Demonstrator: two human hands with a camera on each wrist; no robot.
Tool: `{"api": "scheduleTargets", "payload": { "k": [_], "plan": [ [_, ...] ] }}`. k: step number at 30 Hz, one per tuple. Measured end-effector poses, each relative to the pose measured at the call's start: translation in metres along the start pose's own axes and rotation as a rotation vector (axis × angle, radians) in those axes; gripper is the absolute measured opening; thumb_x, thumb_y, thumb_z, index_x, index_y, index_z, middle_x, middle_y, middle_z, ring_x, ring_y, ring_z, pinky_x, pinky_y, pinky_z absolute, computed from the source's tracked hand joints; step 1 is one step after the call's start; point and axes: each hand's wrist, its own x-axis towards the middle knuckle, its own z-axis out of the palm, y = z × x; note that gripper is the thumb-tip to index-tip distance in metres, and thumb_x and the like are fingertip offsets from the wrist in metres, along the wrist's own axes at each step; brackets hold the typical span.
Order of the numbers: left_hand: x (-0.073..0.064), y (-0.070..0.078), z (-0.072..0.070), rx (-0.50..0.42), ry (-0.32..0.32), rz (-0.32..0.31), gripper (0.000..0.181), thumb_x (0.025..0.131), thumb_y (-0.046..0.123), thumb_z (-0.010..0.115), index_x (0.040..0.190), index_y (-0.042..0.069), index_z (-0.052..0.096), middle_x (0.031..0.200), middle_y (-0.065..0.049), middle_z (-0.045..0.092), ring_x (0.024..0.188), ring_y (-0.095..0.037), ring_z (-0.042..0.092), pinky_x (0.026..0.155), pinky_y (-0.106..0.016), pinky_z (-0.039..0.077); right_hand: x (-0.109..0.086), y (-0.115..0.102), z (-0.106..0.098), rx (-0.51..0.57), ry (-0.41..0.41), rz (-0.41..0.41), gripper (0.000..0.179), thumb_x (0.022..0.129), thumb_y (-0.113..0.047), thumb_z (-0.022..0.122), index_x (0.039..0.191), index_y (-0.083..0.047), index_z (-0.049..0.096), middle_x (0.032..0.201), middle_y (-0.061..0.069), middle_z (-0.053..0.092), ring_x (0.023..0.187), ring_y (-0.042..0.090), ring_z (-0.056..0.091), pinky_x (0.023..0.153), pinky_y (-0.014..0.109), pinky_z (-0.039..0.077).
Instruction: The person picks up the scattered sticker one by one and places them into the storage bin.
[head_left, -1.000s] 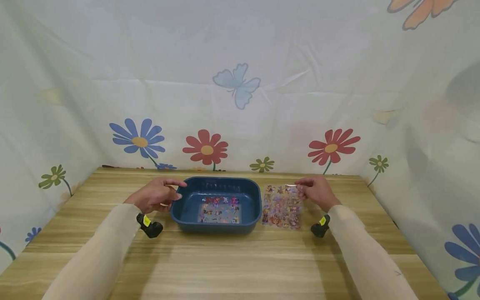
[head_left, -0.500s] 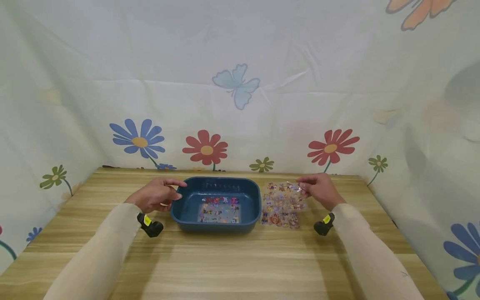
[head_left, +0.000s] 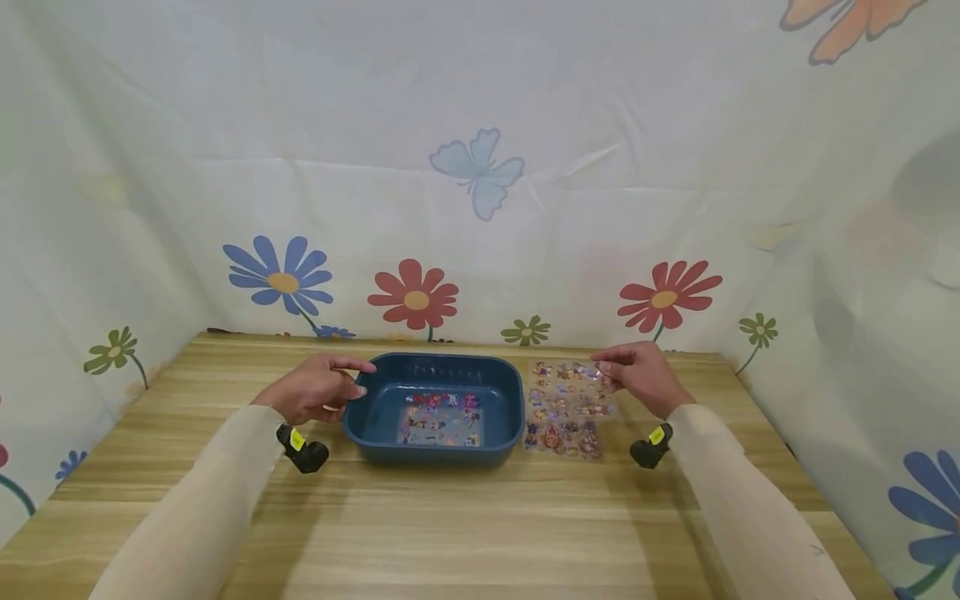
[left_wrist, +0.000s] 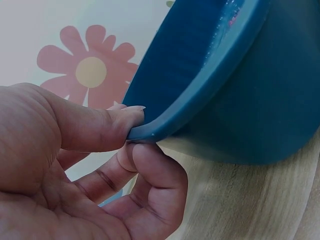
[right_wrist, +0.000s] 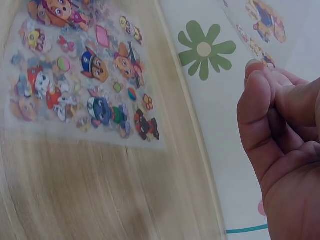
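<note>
A dark blue plastic basin stands on the table, with a clear sticker sheet lying on its floor. My left hand pinches the basin's left rim between thumb and fingers, as the left wrist view shows up close. On the other side, my right hand pinches a corner of a transparent sticker sheet, lifted above the table. Beneath it more clear sticker sheets, printed with cartoon dogs, lie flat to the right of the basin.
The wooden table ends at the back against a white curtain printed with flowers and a butterfly, which also closes both sides. A black wrist camera sits below each hand.
The right hand has raised a sticker sheet off those on the table, moving slightly up and right. The left hand stays on the basin's rim.
</note>
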Motion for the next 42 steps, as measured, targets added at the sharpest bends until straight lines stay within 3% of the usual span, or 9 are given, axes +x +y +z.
{"api": "scheduleTargets", "payload": {
  "k": [10,22,31,42],
  "plan": [
    [-0.001,-0.001,-0.001,-0.002,-0.003,0.012,0.055,0.098,0.012,0.066,0.151,0.012,0.052,0.091,-0.006,0.062,0.072,-0.019,0.056,0.066,-0.029,0.054,0.006,-0.007,0.007,0.050,-0.026,0.000,0.032,0.105,-0.005,0.057,0.131,0.012,0.064,0.114,0.028,0.069,0.075,0.008,0.069,0.075,0.025,0.062],
    [0.000,0.002,-0.001,-0.010,-0.017,0.013,0.055,0.098,0.012,0.066,0.151,0.012,0.052,0.087,-0.004,0.059,0.071,-0.019,0.054,0.064,-0.029,0.051,0.011,-0.021,0.019,0.064,-0.046,-0.019,0.030,0.105,-0.004,0.058,0.129,0.011,0.066,0.108,0.020,0.071,0.074,0.008,0.069,0.074,0.026,0.062],
    [0.000,-0.001,0.000,-0.008,-0.008,-0.003,0.054,0.098,0.013,0.067,0.150,0.013,0.055,0.090,-0.006,0.060,0.074,-0.021,0.056,0.067,-0.030,0.053,0.012,-0.029,0.032,0.105,-0.100,-0.016,0.032,0.104,-0.002,0.059,0.131,0.013,0.064,0.111,0.025,0.071,0.074,0.010,0.070,0.077,0.031,0.063],
    [-0.002,0.000,-0.001,-0.029,-0.020,0.005,0.055,0.098,0.011,0.067,0.151,0.012,0.053,0.086,-0.004,0.059,0.067,-0.018,0.054,0.063,-0.030,0.051,0.019,-0.042,0.040,0.130,-0.154,-0.012,0.032,0.103,0.001,0.058,0.132,0.014,0.062,0.104,0.024,0.072,0.074,0.012,0.071,0.076,0.034,0.064]
  ]
}}
